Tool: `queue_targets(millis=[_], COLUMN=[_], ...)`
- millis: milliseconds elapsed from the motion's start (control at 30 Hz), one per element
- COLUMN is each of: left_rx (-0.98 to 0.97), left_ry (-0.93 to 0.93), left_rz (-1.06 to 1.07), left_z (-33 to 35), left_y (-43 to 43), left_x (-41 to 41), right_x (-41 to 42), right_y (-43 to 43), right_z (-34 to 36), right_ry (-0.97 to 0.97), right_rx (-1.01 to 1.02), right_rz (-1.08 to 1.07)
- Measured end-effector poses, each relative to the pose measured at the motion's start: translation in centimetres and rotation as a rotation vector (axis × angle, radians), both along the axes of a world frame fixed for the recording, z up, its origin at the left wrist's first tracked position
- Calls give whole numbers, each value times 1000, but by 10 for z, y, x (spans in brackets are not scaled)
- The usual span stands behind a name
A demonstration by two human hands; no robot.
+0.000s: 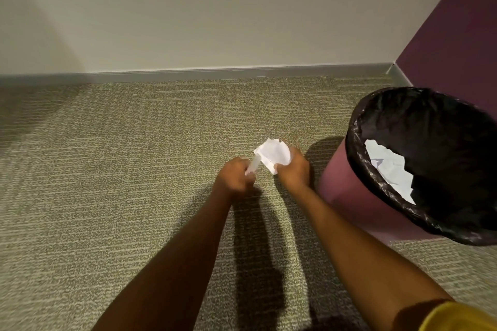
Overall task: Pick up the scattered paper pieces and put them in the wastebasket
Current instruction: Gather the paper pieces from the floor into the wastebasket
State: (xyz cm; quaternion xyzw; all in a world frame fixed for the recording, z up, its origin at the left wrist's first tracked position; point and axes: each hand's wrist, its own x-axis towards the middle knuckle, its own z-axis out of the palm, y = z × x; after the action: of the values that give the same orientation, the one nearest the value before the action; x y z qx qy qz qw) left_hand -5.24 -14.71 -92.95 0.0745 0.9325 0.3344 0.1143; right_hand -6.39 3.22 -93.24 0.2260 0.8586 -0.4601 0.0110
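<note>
Low over the carpet, my right hand (pixel 293 169) is closed around a bunch of white paper pieces (pixel 273 154) that stick up out of its fist. Just to its left, my left hand (pixel 236 176) pinches a narrow white paper piece (pixel 254 163) whose upper end touches the bunch. The maroon wastebasket (pixel 347 191) with a black plastic liner (pixel 435 121) stands right of both hands, and white paper (pixel 387 166) lies inside it. I see no loose paper on the floor around the hands.
Speckled beige carpet (pixel 121 183) covers the floor. A pale wall with a grey baseboard (pixel 215 72) runs across the back, and a purple wall (pixel 457 35) meets it in the corner behind the wastebasket. My yellow sleeve (pixel 462 317) shows at the lower right.
</note>
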Motion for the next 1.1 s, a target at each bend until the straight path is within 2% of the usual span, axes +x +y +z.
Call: queue_targets(millis=[133, 333, 400, 533, 600, 667, 767, 933, 1100], left_rx=[381, 702, 794, 998, 1107, 1115, 1123, 1209, 1293], left_ry=[-162, -491, -563, -635, -626, -538, -401, -273, -163], left_rz=[361, 676, 697, 592, 553, 535, 617, 663, 618], left_z=[5, 4, 9, 34, 50, 65, 83, 127, 189], left_y=[5, 14, 12, 10, 10, 11, 14, 23, 29], left_x=[7, 7, 7, 15, 16, 16, 11, 4, -3], right_x=[18, 38, 43, 50, 51, 51, 46, 35, 26], right_y=[-3, -13, -18, -29, -32, -36, -43, -56, -51], right_z=[3, 16, 21, 35, 46, 59, 83, 134, 199], right_ry=[-13, -54, -80, -74, -45, -1, 62, 201, 267], right_rx=[-254, -656, -747, -802, -801, -790, -751, -714, -723], right_rz=[-84, -246, -267, -224, -192, -169, -165, -142, -127])
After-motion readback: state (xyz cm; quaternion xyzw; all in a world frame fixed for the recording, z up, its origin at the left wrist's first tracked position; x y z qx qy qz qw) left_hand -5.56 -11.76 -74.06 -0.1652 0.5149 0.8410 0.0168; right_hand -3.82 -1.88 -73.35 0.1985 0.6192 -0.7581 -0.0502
